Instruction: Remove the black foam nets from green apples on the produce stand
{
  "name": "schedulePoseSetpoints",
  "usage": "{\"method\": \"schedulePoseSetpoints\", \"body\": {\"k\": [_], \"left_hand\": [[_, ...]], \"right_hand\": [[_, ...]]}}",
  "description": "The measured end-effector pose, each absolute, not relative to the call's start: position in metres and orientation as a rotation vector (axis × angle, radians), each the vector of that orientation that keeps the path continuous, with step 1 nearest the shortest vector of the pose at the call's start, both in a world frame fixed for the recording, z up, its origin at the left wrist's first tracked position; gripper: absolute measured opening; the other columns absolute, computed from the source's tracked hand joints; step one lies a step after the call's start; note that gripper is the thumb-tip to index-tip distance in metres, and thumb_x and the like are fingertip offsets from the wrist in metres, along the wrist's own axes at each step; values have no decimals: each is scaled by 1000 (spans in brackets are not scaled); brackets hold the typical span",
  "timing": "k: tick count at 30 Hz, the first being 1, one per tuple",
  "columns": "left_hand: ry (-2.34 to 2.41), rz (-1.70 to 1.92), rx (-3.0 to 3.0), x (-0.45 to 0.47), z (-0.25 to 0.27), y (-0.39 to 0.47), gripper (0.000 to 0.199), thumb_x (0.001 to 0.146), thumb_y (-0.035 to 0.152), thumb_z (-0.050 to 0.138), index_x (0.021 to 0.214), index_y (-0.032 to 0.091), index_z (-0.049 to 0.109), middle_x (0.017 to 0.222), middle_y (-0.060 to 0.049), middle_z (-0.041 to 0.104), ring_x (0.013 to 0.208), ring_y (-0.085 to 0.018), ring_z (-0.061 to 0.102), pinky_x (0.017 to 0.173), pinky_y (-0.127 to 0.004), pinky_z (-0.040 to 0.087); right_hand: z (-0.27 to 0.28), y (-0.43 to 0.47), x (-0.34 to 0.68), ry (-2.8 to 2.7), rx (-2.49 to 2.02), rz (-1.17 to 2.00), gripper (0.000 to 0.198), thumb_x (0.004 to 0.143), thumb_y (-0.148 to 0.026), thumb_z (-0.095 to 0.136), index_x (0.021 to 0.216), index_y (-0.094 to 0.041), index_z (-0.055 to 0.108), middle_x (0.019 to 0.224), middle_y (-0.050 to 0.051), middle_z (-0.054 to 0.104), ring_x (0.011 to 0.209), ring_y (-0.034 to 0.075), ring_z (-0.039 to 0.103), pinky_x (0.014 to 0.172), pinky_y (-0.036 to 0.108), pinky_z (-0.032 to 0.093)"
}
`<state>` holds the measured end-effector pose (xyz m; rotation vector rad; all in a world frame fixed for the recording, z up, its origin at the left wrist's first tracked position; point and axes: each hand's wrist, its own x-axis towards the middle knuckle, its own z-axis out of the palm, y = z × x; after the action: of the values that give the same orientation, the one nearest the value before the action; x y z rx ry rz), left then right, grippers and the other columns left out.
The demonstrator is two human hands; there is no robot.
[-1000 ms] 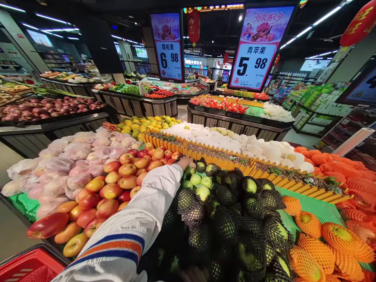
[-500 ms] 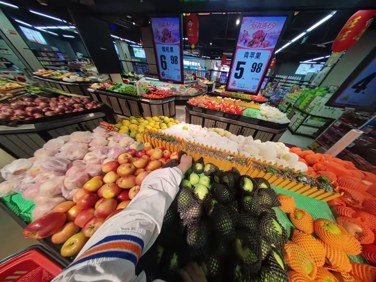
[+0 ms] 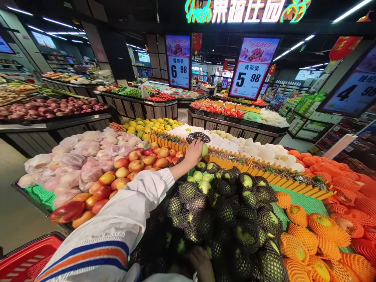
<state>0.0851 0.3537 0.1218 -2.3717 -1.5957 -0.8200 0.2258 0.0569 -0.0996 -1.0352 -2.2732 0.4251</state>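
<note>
My left hand (image 3: 196, 152) reaches out from a white sleeve with blue and orange stripes. It is closed around a green apple (image 3: 205, 150), and a black foam net (image 3: 198, 136) shows above the fingers. Just below the hand are a few bare green apples (image 3: 202, 177). In front of me, many more apples in black nets (image 3: 227, 213) are heaped up. Low in the view, my right hand (image 3: 201, 260) lies in shadow against the near side of this heap, its fingers apart; no held thing shows there.
Red-yellow apples (image 3: 136, 165) and bagged pink fruit (image 3: 91, 150) lie left, orange-netted fruit (image 3: 305, 239) right. A yellow fence divider (image 3: 223, 157) runs behind the green apples. A red basket (image 3: 32, 254) is at lower left. Price screens (image 3: 253, 70) hang overhead.
My left hand has risen from the back edge of the green apples, up and to the right, and the green apple now shows in it. The view has tilted upward. My right hand stays low.
</note>
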Motion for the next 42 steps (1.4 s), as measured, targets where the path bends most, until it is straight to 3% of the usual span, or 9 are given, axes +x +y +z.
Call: {"method": "schedulePoseSetpoints", "body": {"k": [2,7,11,15,20,27,35,39,42], "left_hand": [[-1535,-1093,-2461,85,119,301,72,65,12,75,132,10,47,151,-23,44,140,-38,41,116,-51,36],[-1572,-1664,-3074,70,86,162,71,57,25,85,121,20,54,118,-10,66,107,-29,64,96,-43,52],[-1166,-1588,-3747,48,57,87,79,49,37,91,120,18,62,118,-10,68,108,-30,65,94,-39,53],[-1265,-1517,-3891,34,35,46,82,47,38,94,121,20,64,121,-10,68,109,-31,64,99,-40,51],[-1977,-1812,-3489,22,7,35,81,57,31,91,129,22,54,149,-15,50,134,-33,51,111,-44,42],[-2435,-1710,-2935,13,-37,44,65,57,20,86,114,20,54,111,-5,66,108,-27,62,98,-42,47],[-1933,-1429,-3027,30,-51,55,71,66,22,84,125,22,45,146,-16,48,136,-31,46,115,-48,36],[-1683,-1091,-3383,40,-54,60,68,57,22,90,115,22,53,142,-16,49,132,-35,49,111,-49,41],[-1714,-1019,-3415,39,-53,59,64,60,25,89,113,21,54,142,-16,50,130,-34,51,109,-50,43]], "right_hand": [[-101,48,230,-2151,-1070,542,32,72,-40,78,103,-45,71,84,0,77,75,30,74,61,42,62],[-69,26,247,-1529,-1186,1119,27,86,-45,67,107,-31,76,107,8,78,100,28,73,92,42,58],[-47,14,254,-938,-1180,1337,58,82,-73,60,114,-27,75,118,9,75,113,29,68,99,45,54],[-36,8,253,-792,-1113,1483,60,76,-72,68,117,-28,73,121,7,74,116,30,66,105,50,49],[-22,6,252,-732,-1220,1442,40,74,-53,80,101,-24,74,105,5,77,94,25,70,89,41,56],[-7,8,268,-663,-1423,1091,44,71,-52,80,102,-23,69,106,4,73,98,22,65,88,35,54],[2,-4,273,-801,-1443,996,48,75,-47,76,117,-24,69,119,6,70,111,25,60,100,40,47],[3,-6,272,-835,-1441,1022,49,79,-46,74,123,-26,68,130,5,67,122,26,56,107,42,40],[3,-8,273,-851,-1425,1048,54,80,-47,74,130,-28,65,120,3,70,114,25,59,101,40,44]]}}
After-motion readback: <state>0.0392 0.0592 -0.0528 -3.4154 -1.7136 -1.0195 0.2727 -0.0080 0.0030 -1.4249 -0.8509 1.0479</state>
